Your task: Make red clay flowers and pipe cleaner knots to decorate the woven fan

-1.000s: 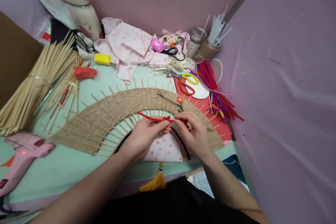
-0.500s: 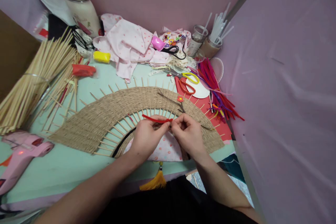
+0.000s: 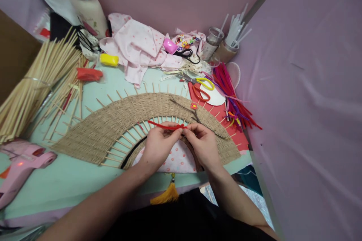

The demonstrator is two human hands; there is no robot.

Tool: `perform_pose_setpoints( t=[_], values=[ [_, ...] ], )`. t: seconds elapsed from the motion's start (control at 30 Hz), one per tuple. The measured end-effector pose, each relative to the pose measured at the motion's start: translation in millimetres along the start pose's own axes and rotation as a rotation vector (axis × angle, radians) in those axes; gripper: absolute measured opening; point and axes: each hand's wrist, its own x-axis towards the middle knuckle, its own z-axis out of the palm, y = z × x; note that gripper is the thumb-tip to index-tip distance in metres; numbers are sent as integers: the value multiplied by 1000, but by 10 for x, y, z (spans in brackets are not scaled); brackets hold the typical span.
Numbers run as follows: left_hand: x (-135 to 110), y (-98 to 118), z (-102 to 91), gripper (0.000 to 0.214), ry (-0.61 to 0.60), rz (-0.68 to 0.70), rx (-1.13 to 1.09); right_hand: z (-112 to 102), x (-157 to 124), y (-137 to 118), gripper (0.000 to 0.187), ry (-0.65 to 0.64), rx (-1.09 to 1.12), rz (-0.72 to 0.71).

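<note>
Between my two hands is a red pipe cleaner [image 3: 161, 125], bent or bunched at its right end, with a straight tail pointing left. My left hand [image 3: 161, 145] pinches it between thumb and fingers. From the other side, my right hand [image 3: 204, 144] grips the bunched end, its fingertips nearly touching the left thumb. Below the hands lies a woven fan [image 3: 113, 120] with wooden ribs, a pink dotted cloth [image 3: 172, 160] at its base and a yellow tassel [image 3: 166, 194]. A dark twig [image 3: 195, 113] with a red flower [image 3: 194, 106] rests on the fan's right part.
A pink glue gun [image 3: 24, 169] with a lit orange light lies at left, beside bundled wooden sticks [image 3: 36, 86]. Scissors [image 3: 201, 86], more pipe cleaners [image 3: 234, 98] and a cup of glue sticks [image 3: 230, 43] are at right. A white bottle [image 3: 87, 11] stands behind.
The pipe cleaner's right end now shows a bunched shape, and its tail reaches slightly farther left. My right fingers have shifted a little around it; the fan has stayed in place.
</note>
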Motion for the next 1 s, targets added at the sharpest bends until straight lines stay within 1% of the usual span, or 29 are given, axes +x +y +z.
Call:
perform_pose_setpoints(
  t=[0.1, 0.2, 0.27, 0.3, 0.4, 0.43, 0.47, 0.5, 0.53, 0.63, 0.7, 0.73, 0.8, 0.87, 0.93, 1.0],
  values=[
    [-6, -31, -6, 11, -20, 28, 76, -1, 3, 10, 12, 5, -66, -16],
    [-4, -78, -11, 10, -17, 67, 124, -24, 10, -6, 9, -19, -195, -38],
    [-10, -110, -13, 11, -24, 101, 169, -50, 8, -33, 7, -50, -295, -82],
    [-17, -123, -14, 10, -22, 137, 216, -64, 4, -49, 7, -61, -350, -119],
    [-43, -142, -9, 11, 7, 307, 398, -96, -10, -97, 8, -50, -488, -239],
    [-50, -142, -4, 11, 14, 346, 432, -100, -12, -106, 9, -39, -495, -249],
    [-54, -139, 5, 11, 13, 356, 431, -101, -12, -111, 8, -35, -472, -232],
    [-56, -135, 16, 10, 7, 334, 390, -98, -10, -110, 8, -39, -418, -189],
    [-54, -129, 29, 10, -7, 285, 318, -91, -5, -103, 8, -48, -332, -126],
    [-35, -104, 60, 10, -46, 108, 77, -52, 12, -61, 15, -72, 5, 81],
    [-15, -79, 56, 10, -62, 45, 14, -29, 17, -36, 20, -59, 156, 150],
    [-4, -64, 44, 9, -71, 29, 9, -26, 18, -29, 21, -50, 182, 155],
    [14, -34, 6, 8, -95, -6, 1, -45, 17, -31, 20, -56, 147, 125],
    [24, -7, -39, 10, -119, -61, -48, -98, 17, -53, 16, -73, 31, 45],
    [23, 13, -77, 13, -139, -127, -133, -172, 21, -83, 15, -66, -140, -97],
    [13, 26, -101, 17, -163, -184, -219, -246, 26, -110, 15, -55, -323, -299]
  ],
)
